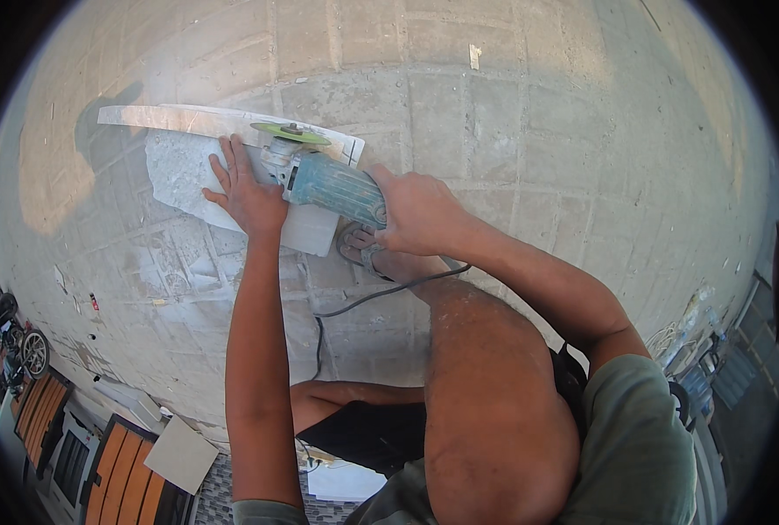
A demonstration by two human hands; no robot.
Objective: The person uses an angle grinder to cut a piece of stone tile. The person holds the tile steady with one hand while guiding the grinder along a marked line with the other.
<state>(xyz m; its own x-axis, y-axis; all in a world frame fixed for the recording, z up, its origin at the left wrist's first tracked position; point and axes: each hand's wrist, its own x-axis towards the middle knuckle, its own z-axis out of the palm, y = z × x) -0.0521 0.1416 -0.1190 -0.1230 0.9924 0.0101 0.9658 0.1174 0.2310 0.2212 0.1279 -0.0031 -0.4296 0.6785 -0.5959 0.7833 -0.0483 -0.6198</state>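
A teal angle grinder point(335, 185), dusty and fitted with a green disc point(295, 133), is held at its rear end by my right hand point(424, 210), which is closed round it. Its disc sits over a long pale tile strip point(157, 115) with a dark line near its right end. My left hand point(254, 197) lies spread on a whitish, rough-faced slab point(175, 171) just left of the grinder's head. Whether its thumb side touches the grinder I cannot tell. The slab's smooth lower right corner point(315, 232) shows under the tool.
Dusty paving point(529, 131) surrounds the work. My sandalled foot point(363, 245) is close to the slab's right corner. A black cord point(380, 297) runs past my leg. Motorcycles point(13, 337), orange slatted panels point(127, 472) and a loose square tile point(182, 453) are at the lower left.
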